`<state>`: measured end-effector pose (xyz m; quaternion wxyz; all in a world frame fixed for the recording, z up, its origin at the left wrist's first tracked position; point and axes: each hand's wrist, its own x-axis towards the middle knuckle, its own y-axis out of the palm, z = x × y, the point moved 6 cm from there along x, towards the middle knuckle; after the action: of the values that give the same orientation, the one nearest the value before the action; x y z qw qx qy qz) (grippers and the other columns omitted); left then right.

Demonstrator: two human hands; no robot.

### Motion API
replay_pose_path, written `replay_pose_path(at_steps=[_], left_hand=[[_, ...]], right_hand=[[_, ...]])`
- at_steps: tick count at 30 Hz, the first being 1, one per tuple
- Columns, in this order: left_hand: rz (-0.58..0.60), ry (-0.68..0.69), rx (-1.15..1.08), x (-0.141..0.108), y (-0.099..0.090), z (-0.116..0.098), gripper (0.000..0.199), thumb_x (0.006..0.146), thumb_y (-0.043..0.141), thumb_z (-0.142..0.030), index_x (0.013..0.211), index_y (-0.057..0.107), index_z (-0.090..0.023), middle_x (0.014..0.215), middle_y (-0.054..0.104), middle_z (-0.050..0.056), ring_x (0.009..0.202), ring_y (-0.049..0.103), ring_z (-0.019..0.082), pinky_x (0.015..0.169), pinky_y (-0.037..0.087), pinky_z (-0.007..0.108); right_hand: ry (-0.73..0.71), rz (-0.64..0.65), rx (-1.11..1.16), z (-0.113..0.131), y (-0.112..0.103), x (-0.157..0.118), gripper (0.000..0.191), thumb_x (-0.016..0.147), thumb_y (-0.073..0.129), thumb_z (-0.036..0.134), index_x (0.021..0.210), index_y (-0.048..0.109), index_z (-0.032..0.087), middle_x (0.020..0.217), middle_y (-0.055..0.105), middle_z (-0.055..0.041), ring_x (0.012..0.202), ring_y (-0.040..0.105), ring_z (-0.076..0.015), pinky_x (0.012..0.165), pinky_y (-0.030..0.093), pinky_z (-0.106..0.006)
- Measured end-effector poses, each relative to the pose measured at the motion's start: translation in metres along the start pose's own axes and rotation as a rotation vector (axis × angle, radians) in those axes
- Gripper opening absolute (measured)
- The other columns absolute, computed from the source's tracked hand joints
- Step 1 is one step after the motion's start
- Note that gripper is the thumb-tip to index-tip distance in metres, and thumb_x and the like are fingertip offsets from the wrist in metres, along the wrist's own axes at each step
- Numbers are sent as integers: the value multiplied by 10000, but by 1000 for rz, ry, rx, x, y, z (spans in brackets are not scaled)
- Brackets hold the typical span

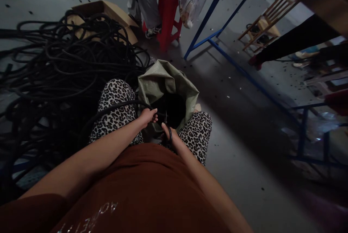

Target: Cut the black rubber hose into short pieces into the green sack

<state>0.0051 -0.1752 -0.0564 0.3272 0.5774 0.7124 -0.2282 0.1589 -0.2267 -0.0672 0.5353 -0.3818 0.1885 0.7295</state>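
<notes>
My left hand [148, 117] is closed on a black rubber strip [116, 106] that runs across my left thigh from the side. My right hand [169, 133] is closed on scissors, whose black handle [170, 135] loops by my fingers and whose blades [165, 117] point up beside the strip's end. Both hands are close together over the near edge of an open green woven sack [187, 84] between my knees. Its inside is dark, and its contents cannot be made out.
A large tangle of black strips [81, 59] lies at the left with a cardboard box [116, 13]. Ahead are a red stool [167, 15] with a seated person, a hanging plastic bag, and a blue metal frame [209, 39]. A wooden chair [266, 23] stands farther right.
</notes>
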Motion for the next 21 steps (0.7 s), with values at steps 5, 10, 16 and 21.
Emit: replay_pose_path(at_steps=[5,10,16,21], left_hand=[[-5,3,-13,-1,0,-1,200,836,538,-289,709,473,-148,540,555,-2,419,554,100,407,418,200],[7,-14,-19,-1,2,0,195,843,524,-282,711,468,-151,538,549,-8,413,549,100,405,414,205],[-2,-25,-10,-3,1,0,184,831,549,-294,736,471,-156,528,553,-14,412,548,102,411,409,203],[1,-10,-6,-1,1,0,194,839,536,-299,729,477,-149,537,554,-10,414,551,99,406,408,198]], right_hand=[[-16,19,-9,0,0,0,500,842,461,591,873,587,108,543,577,-33,465,556,-147,448,424,-227],[-2,0,-50,6,-2,-5,482,844,468,580,824,589,113,548,587,-35,469,560,-139,451,419,-213],[16,-12,-8,7,-1,-7,468,836,486,584,803,559,123,509,560,-16,434,550,-129,422,422,-205],[2,-49,3,8,-3,-10,430,840,506,556,764,524,133,472,520,8,347,500,-105,365,420,-199]])
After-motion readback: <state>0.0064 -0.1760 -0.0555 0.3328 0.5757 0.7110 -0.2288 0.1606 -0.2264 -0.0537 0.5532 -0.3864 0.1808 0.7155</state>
